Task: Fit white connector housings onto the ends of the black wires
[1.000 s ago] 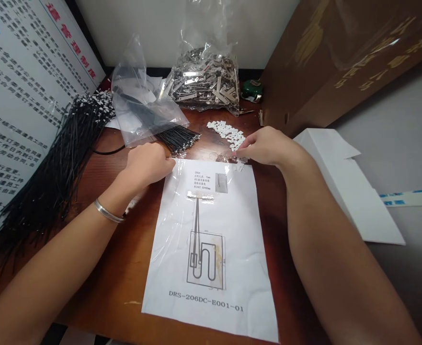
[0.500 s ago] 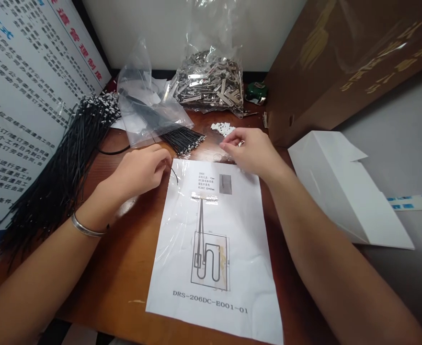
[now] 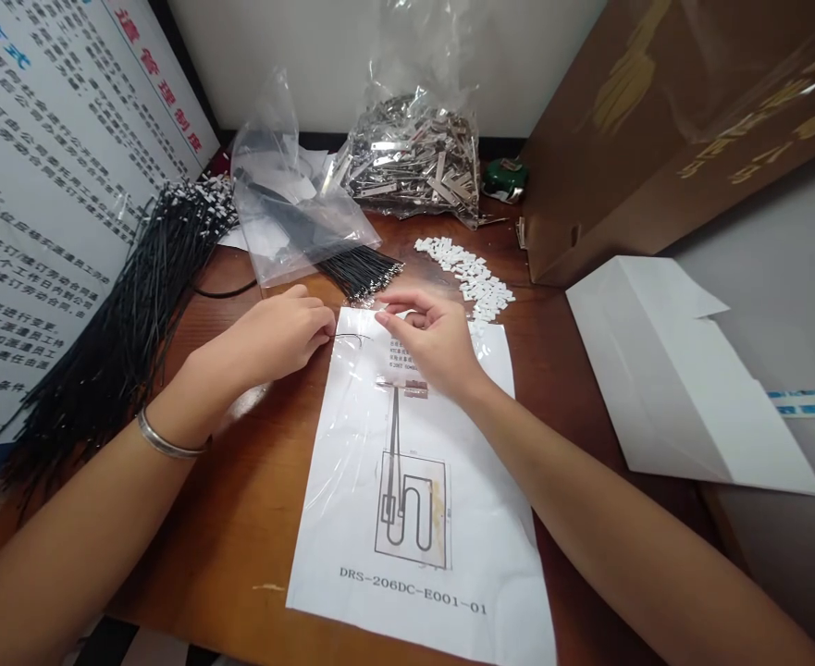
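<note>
My left hand (image 3: pixel 278 338) is closed on a thin black wire (image 3: pixel 351 336), whose end sticks out to the right over the printed sheet (image 3: pixel 351 546). Just right of that end, my right hand (image 3: pixel 425 338) is in a pinch, thumb against fingertips; whatever lies between them is too small to make out. Behind the right hand, small white connector pieces (image 3: pixel 469 273) are scattered on the table. A bundle of black wires with bare metal ends (image 3: pixel 362 273) lies beyond both hands, partly under a clear plastic bag (image 3: pixel 268 222).
A clear bag of flat metal strips (image 3: pixel 413 166) stands at the back. A large bundle of black wires (image 3: pixel 122 305) lies at left by a printed board (image 3: pixel 46 166). At right are a brown box (image 3: pixel 622 139), a folded white card (image 3: pixel 677 379) and a green object (image 3: pixel 505 178).
My right hand has moved left and towards me, from the white pieces to near the wire's end. The wire in my left hand now points more to the right.
</note>
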`<act>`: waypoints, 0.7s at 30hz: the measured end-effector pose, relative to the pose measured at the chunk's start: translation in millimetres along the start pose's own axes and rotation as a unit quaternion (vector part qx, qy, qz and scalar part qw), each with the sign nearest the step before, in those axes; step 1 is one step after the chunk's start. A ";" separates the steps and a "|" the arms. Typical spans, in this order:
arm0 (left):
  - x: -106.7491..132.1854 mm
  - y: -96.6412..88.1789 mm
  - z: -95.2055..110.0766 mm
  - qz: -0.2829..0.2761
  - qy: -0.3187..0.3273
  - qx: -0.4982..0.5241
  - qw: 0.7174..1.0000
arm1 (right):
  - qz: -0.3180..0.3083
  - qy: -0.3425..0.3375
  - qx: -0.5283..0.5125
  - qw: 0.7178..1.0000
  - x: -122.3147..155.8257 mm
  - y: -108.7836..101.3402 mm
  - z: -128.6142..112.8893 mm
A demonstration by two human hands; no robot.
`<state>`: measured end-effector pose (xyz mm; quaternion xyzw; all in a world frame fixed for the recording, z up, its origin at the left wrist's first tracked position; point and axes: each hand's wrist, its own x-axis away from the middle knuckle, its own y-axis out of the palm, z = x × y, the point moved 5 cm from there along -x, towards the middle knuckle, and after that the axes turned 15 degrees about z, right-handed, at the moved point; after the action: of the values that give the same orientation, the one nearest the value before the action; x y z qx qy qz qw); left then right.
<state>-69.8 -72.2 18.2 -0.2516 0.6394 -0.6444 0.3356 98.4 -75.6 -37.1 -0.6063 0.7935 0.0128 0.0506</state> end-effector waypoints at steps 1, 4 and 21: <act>2.2 -2.3 0.8 0.001 -0.019 0.032 0.999 | 0.005 0.000 -0.009 1.000 -2.2 -0.7 0.9; 12.0 -6.9 3.4 -0.026 -0.098 0.160 0.982 | 0.014 -0.004 -0.035 0.999 -5.0 -0.7 3.6; 34.8 19.9 43.4 -0.062 -0.448 0.767 0.455 | -0.023 0.051 -0.129 0.990 -1.6 5.4 -0.4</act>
<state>-57.5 -126.1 -2.9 -0.1852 -0.3690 -0.6920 0.5922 93.6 -72.7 -36.7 -0.6261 0.7723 0.0827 -0.0685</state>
